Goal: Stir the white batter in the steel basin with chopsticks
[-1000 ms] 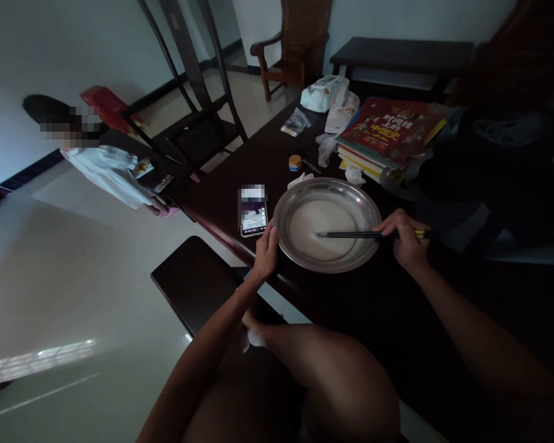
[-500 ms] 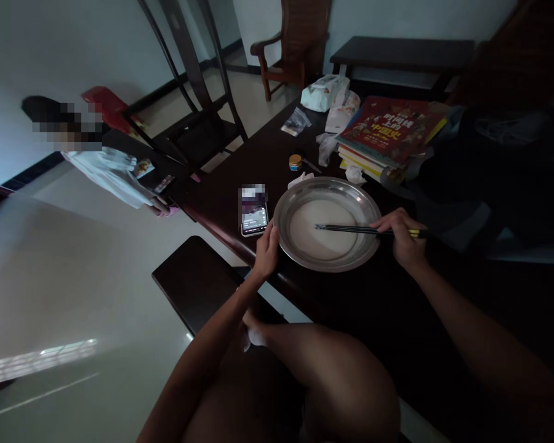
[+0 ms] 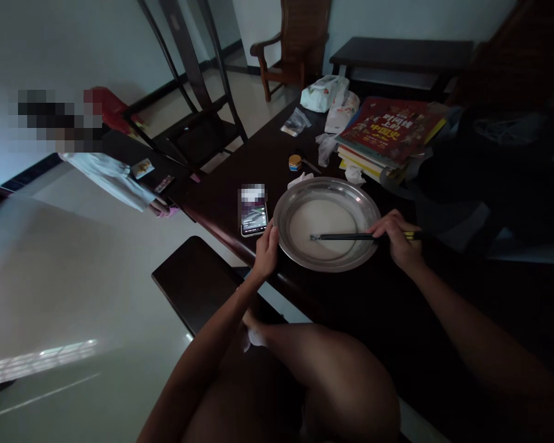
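A wide metal basin [image 3: 327, 264] stands on the dark table, with a milky white liquid [image 3: 323, 216] in its bottom. My left hand [image 3: 267, 249] grips the basin's left rim, thumb on top and the other fingers mostly hidden behind the edge. In my right hand [image 3: 401, 241], at the basin's right side, is a pair of black chopsticks [image 3: 346, 236] with gold ends. Their tips dip into the white liquid left of the middle. Just left of the basin lies a phone [image 3: 254, 215] with its screen lit.
Behind the basin are a small gold-lidded jar [image 3: 295, 162], crumpled tissue [image 3: 354, 175], plastic bags [image 3: 323, 93] and a stack of books [image 3: 390, 132]. A dark bench [image 3: 196, 283] stands at the table's near left. Further left, a person in a white top [image 3: 108, 178] is beside another bench.
The chopstick tips have moved slightly left and nearer to me through the liquid, my right hand shifting a little with them. My left hand keeps its place on the rim.
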Demonstrator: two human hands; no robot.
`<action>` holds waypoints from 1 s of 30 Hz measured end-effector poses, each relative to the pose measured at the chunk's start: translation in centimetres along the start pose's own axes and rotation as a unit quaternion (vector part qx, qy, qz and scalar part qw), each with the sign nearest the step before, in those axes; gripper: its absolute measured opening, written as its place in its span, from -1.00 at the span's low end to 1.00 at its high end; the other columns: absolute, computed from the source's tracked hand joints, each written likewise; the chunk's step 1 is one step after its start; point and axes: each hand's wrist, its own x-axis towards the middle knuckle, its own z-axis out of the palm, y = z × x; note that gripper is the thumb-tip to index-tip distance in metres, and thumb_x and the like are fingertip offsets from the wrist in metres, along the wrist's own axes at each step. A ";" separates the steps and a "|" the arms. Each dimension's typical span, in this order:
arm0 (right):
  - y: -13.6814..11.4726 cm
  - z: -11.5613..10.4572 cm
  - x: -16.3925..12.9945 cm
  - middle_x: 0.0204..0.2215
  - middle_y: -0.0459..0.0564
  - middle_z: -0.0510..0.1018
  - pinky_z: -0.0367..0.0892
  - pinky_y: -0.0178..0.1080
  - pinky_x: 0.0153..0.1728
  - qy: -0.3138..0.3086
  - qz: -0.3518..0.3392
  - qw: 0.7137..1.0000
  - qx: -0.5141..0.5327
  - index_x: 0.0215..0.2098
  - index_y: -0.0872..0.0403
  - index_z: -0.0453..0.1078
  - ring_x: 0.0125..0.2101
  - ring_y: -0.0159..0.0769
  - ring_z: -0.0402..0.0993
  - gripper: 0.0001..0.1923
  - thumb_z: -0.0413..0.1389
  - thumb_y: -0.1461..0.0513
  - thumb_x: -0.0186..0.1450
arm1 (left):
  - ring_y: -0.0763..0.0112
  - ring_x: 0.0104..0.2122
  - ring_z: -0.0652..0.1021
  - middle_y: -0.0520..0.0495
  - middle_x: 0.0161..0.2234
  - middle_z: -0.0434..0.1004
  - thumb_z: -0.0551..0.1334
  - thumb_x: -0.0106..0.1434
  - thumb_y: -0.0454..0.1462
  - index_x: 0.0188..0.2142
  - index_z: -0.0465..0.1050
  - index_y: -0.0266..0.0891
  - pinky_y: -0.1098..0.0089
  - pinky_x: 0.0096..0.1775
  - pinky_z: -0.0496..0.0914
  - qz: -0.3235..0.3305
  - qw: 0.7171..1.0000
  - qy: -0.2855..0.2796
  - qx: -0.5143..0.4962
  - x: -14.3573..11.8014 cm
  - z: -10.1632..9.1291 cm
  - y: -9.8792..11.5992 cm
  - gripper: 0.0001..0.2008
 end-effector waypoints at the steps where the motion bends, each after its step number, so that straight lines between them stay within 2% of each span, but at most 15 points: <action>1: 0.0 0.0 0.0 -0.52 -0.10 0.65 0.33 0.01 -0.19 0.004 0.002 1.000 -0.013 -0.57 -0.10 0.50 -0.39 -0.17 0.47 -0.54 0.06 -0.06 0.41 | 0.06 0.23 0.49 -0.22 0.18 0.56 -0.01 0.39 0.24 0.22 0.44 -0.25 0.10 0.29 0.33 0.001 1.000 0.000 0.000 0.0 0.0 0.0 -0.26; 5: 0.1 0.1 0.1 -0.56 -0.08 0.62 0.34 0.01 -0.24 0.059 0.008 0.998 -0.001 -0.62 -0.08 0.45 -0.44 -0.18 0.45 -0.49 0.04 -0.08 0.41 | 0.06 0.21 0.51 -0.22 0.17 0.57 -0.01 0.38 0.26 0.22 0.44 -0.25 0.09 0.27 0.34 0.001 1.000 -0.004 -0.002 0.1 0.1 0.1 -0.25; 10: 0.1 0.1 0.1 -0.54 -0.09 0.64 0.36 0.00 -0.22 0.018 0.005 1.000 -0.011 -0.58 -0.08 0.49 -0.40 -0.17 0.49 -0.52 0.06 -0.07 0.41 | 0.05 0.24 0.48 -0.25 0.19 0.54 0.00 0.37 0.27 0.21 0.44 -0.27 0.08 0.30 0.31 0.002 1.000 0.000 -0.004 0.1 0.1 0.1 -0.23; 14: 0.1 0.1 0.1 -0.56 -0.09 0.62 0.35 -0.02 -0.27 0.055 -0.002 0.998 0.006 -0.61 -0.07 0.46 -0.45 -0.20 0.46 -0.49 0.05 -0.06 0.42 | 0.04 0.23 0.49 -0.25 0.19 0.54 0.00 0.37 0.28 0.21 0.44 -0.28 0.08 0.29 0.32 0.003 1.000 -0.002 -0.005 0.1 0.1 0.1 -0.22; 18: 0.2 0.1 0.1 -0.54 -0.09 0.63 0.37 -0.01 -0.22 0.022 0.014 1.000 0.004 -0.58 -0.08 0.49 -0.40 -0.18 0.50 -0.52 0.06 -0.08 0.40 | 0.07 0.21 0.51 -0.23 0.18 0.56 0.00 0.38 0.26 0.21 0.44 -0.25 0.09 0.28 0.33 0.004 1.000 -0.006 -0.005 0.1 0.1 0.1 -0.25; 20: 0.2 0.1 0.0 -0.52 -0.08 0.64 0.36 0.01 -0.18 0.027 0.020 0.999 -0.013 -0.56 -0.09 0.51 -0.38 -0.17 0.51 -0.53 0.07 -0.08 0.40 | 0.07 0.21 0.51 -0.22 0.17 0.56 0.00 0.38 0.26 0.20 0.44 -0.25 0.09 0.28 0.33 0.004 1.000 -0.004 -0.003 0.1 0.1 0.1 -0.25; 23: 0.2 0.1 0.0 -0.54 -0.08 0.62 0.34 0.00 -0.23 0.054 0.011 0.998 0.005 -0.61 -0.08 0.47 -0.44 -0.19 0.46 -0.50 0.05 -0.07 0.41 | 0.06 0.20 0.52 -0.23 0.17 0.56 -0.01 0.38 0.25 0.21 0.44 -0.26 0.09 0.27 0.34 0.000 1.000 -0.006 -0.002 0.1 0.1 0.1 -0.25; 28: 0.2 0.1 0.0 -0.51 -0.10 0.65 0.34 0.00 -0.18 0.006 0.007 1.000 -0.012 -0.55 -0.09 0.51 -0.38 -0.17 0.49 -0.54 0.05 -0.05 0.42 | 0.07 0.22 0.50 -0.21 0.17 0.56 0.01 0.39 0.24 0.20 0.45 -0.24 0.10 0.28 0.33 0.003 1.000 0.000 -0.007 0.1 0.1 0.2 -0.28; 30: 0.2 0.1 0.0 -0.51 -0.10 0.65 0.33 -0.01 -0.19 0.022 0.000 1.000 -0.014 -0.55 -0.09 0.51 -0.38 -0.18 0.49 -0.55 0.06 -0.04 0.42 | 0.06 0.22 0.50 -0.21 0.18 0.56 0.02 0.39 0.24 0.20 0.46 -0.24 0.09 0.29 0.32 0.003 1.000 -0.001 -0.009 0.0 0.0 0.2 -0.28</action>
